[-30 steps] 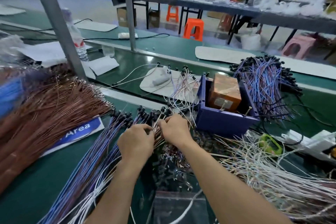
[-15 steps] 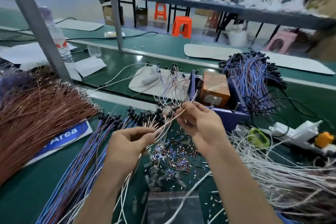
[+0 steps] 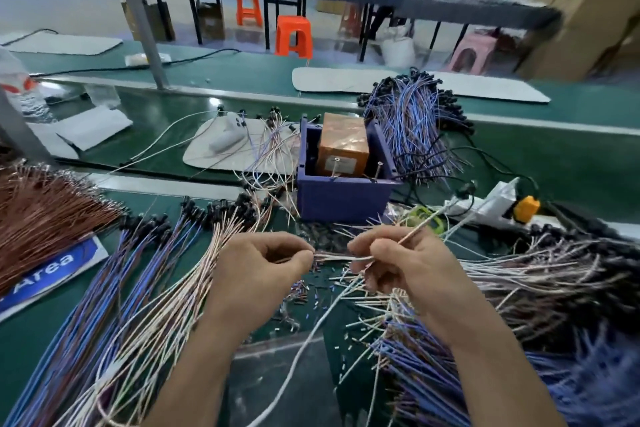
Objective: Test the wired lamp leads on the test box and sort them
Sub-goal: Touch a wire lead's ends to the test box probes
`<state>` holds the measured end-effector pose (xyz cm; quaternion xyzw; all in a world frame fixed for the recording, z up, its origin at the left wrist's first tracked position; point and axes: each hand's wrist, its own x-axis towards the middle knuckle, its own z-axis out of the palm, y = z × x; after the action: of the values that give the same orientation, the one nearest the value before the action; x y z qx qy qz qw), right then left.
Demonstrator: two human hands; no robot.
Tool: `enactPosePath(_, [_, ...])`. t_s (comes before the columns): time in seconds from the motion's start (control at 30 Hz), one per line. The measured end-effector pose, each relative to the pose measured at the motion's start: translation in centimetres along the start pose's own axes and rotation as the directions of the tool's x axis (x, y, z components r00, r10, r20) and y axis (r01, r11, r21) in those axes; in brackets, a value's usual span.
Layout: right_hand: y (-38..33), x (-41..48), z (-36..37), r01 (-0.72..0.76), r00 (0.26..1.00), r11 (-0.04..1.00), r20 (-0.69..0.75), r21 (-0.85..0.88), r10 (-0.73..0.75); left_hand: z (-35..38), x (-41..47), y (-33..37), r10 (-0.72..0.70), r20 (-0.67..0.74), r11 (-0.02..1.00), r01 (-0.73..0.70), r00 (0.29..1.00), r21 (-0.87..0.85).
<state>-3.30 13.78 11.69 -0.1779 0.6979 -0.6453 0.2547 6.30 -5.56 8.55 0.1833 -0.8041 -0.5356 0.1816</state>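
The left hand (image 3: pixel 263 274) pinches a few pale lamp leads (image 3: pixel 343 257) between thumb and forefinger. The right hand (image 3: pixel 408 267) curls its fingers round the same leads just beside it. Both hover over the middle of the tabletop (image 3: pixel 34 340) near its front edge. The purple test box (image 3: pixel 341 199) stands just beyond. A blue lead pile (image 3: pixel 114 288) fans out toward the left edge and a white lead pile (image 3: pixel 540 274) toward the right.

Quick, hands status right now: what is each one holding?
Left hand: pinches the pale wire leads between thumb and fingertips.
Right hand: grips the same leads, fingers curled round them.
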Motion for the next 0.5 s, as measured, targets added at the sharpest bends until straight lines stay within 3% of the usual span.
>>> enactPosePath(0.17, [0.5, -0.9, -1.4, 0.005, 0.994, 1.0, -0.106, 0.024, -0.003, 2.0, 0.2, 0.4, -0.132, 0.046, 0.976, 0.138, 0.99, -0.171])
enactPosePath(0.3, [1.8, -1.6, -3.4, 0.0, 0.959, 0.992, -0.282, 0.125, 0.036, 1.8, 0.8, -0.5, -0.318, 0.015, 0.863, 0.296, 0.948, -0.411])
enactPosePath(0.5, [3.3, -1.5, -4.8, -0.004, 0.94, 0.978, -0.332, 0.209, 0.075, 1.0, 0.6, -2.4, -0.317, 0.215, 0.892, 0.367, 0.924, -0.265])
